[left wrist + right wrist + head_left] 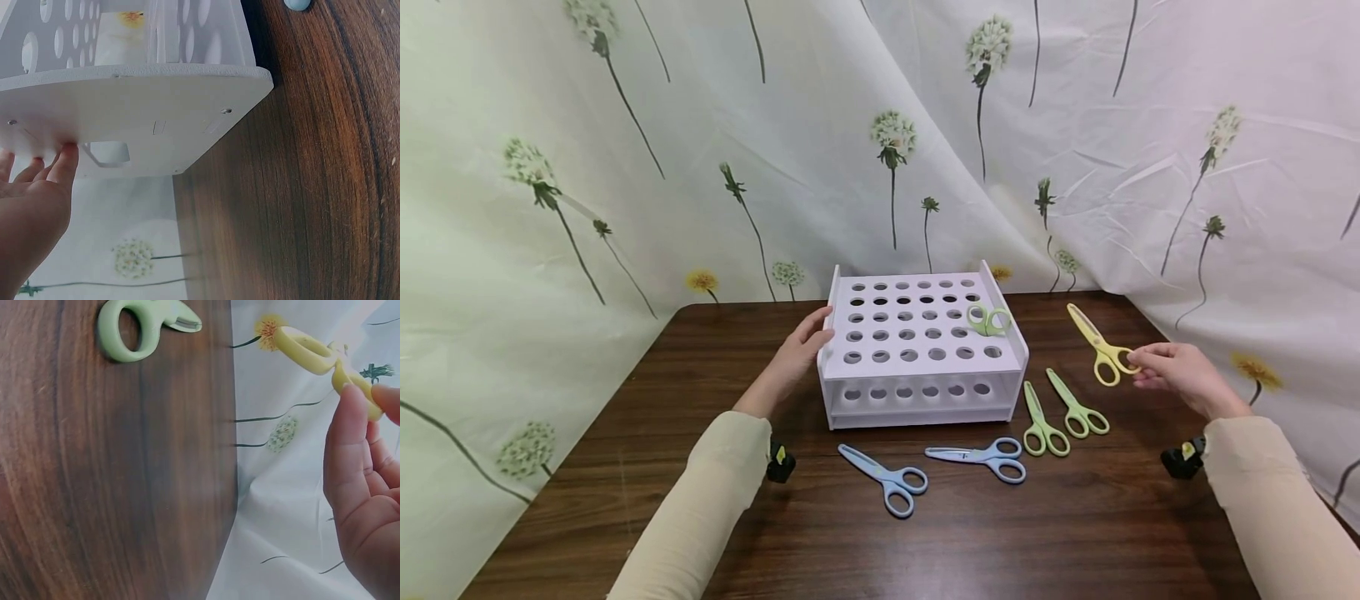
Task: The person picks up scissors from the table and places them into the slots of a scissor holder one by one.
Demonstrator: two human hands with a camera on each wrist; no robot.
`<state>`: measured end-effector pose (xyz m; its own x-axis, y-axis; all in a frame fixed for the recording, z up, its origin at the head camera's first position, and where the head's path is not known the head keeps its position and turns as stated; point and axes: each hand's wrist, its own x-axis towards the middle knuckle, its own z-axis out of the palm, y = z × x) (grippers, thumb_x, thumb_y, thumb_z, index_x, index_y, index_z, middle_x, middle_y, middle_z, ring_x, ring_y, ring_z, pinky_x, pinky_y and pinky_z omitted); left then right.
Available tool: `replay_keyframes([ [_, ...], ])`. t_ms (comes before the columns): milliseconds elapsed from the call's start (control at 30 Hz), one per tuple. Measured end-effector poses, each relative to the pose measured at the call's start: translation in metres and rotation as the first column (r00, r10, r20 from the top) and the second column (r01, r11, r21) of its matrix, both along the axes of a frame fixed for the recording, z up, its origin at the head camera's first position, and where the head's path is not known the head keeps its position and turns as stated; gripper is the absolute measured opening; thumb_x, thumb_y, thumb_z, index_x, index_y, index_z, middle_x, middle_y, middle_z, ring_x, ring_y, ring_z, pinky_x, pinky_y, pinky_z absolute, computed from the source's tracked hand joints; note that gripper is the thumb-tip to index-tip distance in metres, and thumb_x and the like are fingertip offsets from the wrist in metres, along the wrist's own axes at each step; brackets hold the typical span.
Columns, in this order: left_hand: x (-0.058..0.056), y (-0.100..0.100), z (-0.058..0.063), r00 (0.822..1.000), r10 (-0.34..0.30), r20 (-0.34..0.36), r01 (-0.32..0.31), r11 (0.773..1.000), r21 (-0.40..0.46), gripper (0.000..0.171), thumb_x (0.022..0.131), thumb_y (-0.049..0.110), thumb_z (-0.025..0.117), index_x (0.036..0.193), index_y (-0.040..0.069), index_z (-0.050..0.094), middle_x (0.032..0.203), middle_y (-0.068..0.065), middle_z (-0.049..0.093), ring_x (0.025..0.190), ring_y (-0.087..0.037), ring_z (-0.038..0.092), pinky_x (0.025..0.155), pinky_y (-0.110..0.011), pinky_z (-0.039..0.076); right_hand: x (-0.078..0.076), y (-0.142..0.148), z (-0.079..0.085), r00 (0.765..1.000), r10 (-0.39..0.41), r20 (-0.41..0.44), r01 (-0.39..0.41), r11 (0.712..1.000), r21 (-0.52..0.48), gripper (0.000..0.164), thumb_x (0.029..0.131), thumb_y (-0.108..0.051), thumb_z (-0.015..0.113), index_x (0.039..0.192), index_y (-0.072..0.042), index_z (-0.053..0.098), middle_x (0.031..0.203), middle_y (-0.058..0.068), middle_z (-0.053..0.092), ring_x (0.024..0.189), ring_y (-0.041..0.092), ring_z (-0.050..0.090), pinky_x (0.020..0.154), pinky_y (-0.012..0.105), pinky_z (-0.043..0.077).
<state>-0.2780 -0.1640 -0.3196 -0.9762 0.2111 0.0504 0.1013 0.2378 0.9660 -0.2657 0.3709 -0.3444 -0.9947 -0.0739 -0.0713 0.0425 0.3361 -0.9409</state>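
A white rack (917,367) with rows of round holes stands on the dark wooden table. My left hand (796,354) rests its fingertips against the rack's left side panel, which fills much of the left wrist view (156,112). Between thumb and fingers my right hand (1180,377) pinches one handle loop of the yellow scissors (1101,343), their blades pointing up and left. In the right wrist view the yellow scissors (306,350) appear raised off the table. One pair of green scissors (988,320) sits in a hole at the rack's right side, handles up.
Two green scissors (1042,423) (1077,407) lie right of the rack. In front of it lie two blue scissors (887,481) (985,457). A white curtain (820,150) with dandelion prints hangs behind the wooden table (700,367).
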Motion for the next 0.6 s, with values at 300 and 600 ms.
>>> replay_keyframes([
  [300,-0.002,-0.001,-0.002,1.0,-0.007,-0.018,0.007,1.0,0.007,0.051,0.099,0.02,0.041,0.145,0.008,0.024,0.15,-0.017,0.014,0.134,-0.032,0.015,0.106,-0.047,0.017,0.0,-0.008,0.013,0.999,-0.012,-0.049,0.011,1.0,-0.017,0.015,0.091,-0.015,0.058,0.094,0.0,0.059,0.081,-0.003,0.061,0.068,0.01,0.062,0.066,0.026,0.052],
  [600,-0.003,-0.001,-0.003,1.0,-0.016,-0.025,0.016,1.0,0.009,0.051,0.099,0.019,0.04,0.145,0.007,0.023,0.15,-0.018,0.013,0.135,-0.032,0.013,0.106,-0.047,0.017,0.001,-0.015,0.024,0.993,-0.009,-0.116,0.007,1.0,-0.024,0.013,0.092,-0.016,0.057,0.082,-0.018,0.065,0.079,-0.007,0.062,0.066,0.009,0.061,0.064,0.024,0.052],
])
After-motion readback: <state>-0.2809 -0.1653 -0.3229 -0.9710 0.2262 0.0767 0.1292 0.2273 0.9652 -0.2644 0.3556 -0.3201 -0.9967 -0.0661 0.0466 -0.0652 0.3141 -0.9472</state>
